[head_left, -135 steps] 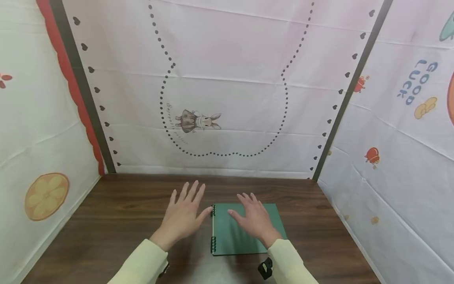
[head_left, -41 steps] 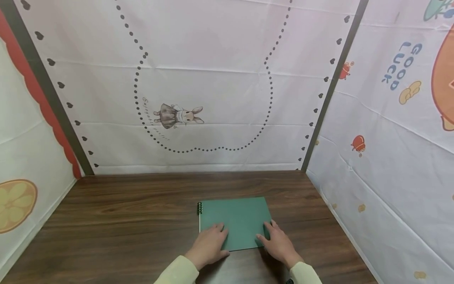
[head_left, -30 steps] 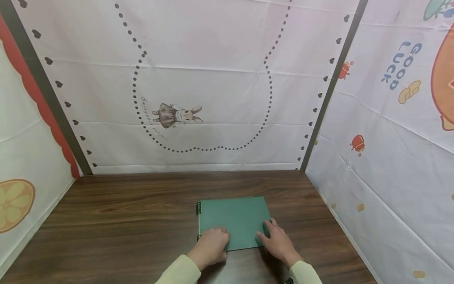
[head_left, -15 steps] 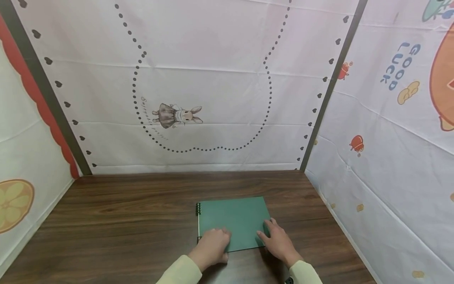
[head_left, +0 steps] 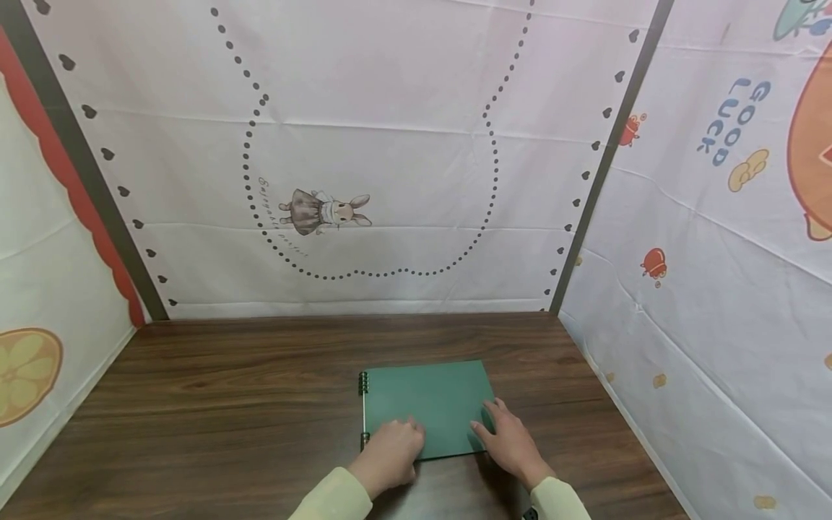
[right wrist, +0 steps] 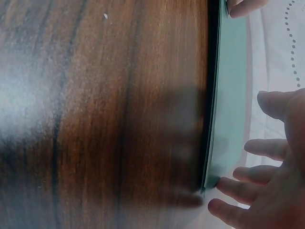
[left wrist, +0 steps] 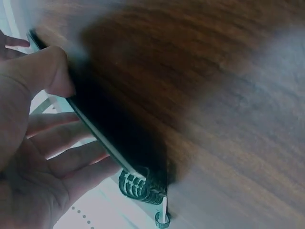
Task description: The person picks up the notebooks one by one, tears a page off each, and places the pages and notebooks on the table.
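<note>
A green ring-bound notebook (head_left: 448, 397) lies on the table with its cover closed and its binding rings (head_left: 363, 383) on the left side. My left hand (head_left: 390, 449) grips the near edge, towards the binding. In the left wrist view its thumb (left wrist: 55, 71) is at that edge while the other fingers (left wrist: 71, 160) reach across the cover. At the near right corner, my right hand (head_left: 515, 444) has relaxed, spread fingertips by the notebook's edge. The right wrist view shows at least one fingertip (right wrist: 224, 186) at the corner; firm contact cannot be told.
Brown wood-grain table (head_left: 227, 404) extends around the notebook. A white printed cloth (head_left: 390, 159) hangs behind, with further cloth walls at left (head_left: 39, 274) and right (head_left: 728, 289).
Both hands have come down from above the table to the notebook's near side. The left fingers have curled and taken hold of the edge; lately the right hand has hardly moved.
</note>
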Demonstrator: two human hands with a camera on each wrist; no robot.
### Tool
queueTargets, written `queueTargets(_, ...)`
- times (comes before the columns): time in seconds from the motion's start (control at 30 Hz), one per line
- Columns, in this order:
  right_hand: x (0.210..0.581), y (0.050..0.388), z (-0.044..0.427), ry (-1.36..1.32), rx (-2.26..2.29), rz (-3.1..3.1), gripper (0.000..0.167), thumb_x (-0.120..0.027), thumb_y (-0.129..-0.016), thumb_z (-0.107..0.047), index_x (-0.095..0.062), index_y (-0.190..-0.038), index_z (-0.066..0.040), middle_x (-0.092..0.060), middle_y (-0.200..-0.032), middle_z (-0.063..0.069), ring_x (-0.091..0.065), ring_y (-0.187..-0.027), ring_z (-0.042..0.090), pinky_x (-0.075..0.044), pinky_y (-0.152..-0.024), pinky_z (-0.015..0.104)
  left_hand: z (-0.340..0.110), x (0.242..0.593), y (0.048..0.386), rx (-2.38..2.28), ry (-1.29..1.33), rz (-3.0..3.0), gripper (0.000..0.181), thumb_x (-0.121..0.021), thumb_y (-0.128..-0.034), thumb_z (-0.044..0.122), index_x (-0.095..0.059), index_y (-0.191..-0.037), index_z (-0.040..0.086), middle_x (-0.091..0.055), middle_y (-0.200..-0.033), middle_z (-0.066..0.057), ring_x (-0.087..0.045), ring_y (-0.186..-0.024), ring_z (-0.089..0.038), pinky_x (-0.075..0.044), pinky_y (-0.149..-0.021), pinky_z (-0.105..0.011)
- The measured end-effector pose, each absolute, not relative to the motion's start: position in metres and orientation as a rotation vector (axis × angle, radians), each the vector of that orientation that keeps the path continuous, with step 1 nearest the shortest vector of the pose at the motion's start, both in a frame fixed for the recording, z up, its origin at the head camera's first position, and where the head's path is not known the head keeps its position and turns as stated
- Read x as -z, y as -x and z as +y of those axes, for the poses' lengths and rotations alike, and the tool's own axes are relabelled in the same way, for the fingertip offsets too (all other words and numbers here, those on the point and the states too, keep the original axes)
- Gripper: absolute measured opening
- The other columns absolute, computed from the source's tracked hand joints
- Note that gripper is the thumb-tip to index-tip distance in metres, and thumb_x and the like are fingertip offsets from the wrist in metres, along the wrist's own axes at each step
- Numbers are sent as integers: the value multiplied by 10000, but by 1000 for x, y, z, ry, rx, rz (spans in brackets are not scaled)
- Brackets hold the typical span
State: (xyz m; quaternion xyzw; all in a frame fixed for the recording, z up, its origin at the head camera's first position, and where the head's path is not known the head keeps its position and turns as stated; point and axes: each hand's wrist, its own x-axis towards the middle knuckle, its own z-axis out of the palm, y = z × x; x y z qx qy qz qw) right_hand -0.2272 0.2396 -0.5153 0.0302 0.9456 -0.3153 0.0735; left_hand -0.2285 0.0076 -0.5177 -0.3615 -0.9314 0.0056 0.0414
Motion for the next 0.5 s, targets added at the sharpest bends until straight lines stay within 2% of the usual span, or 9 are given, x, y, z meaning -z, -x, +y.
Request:
queueTargets(0.13, 517, 227, 240, -99, 944, 2841, 570, -596, -949, -377, -483, -1406, -55, -342, -1526, 244, -401, -1347, 463, -372, -1029, 637, 6, 515, 228, -29, 1126, -2849, 382, -788, -706, 193, -674, -1040, 49, -716, -1086, -163, -717, -835, -253, -598, -708, -337)
queueTargets(0.23, 517, 227, 240, -106, 937, 2841, 571, -598, -947, -382, -488, -1402, -55, -344, -1524, 246, -400, -1345, 467, -372, -1027, 639, 4, 510, 229, 41, 1135, -2870, 317, -778, -678, 157, -674, -965, 74, -721, -950, -87, -686, -748, -199, -575, -662, -307)
queueTargets(0.37, 518, 228, 240, -111, 933, 2837, 573, -597, -947, -381, -486, -1402, -50, -345, -1523, 247, -399, -1346, 467, -373, -1028, 637, -1, 506, 235, 216, 1111, -2952, 268, -771, -647, 121, -664, -892, 102, -649, -776, -5, -587, -650, -125, -510, -597, -283)
queueTargets(0.5, 517, 228, 241, -125, 934, 2830, 572, -596, -948, -380, -485, -1402, -49, -345, -1522, 248, -392, -1349, 469, -367, -1033, 639, -4, 505, 240, 349, 1070, -3020, 292, -777, -661, 141, -681, -933, 93, -661, -774, -5, -552, -642, -91, -492, -581, -267)
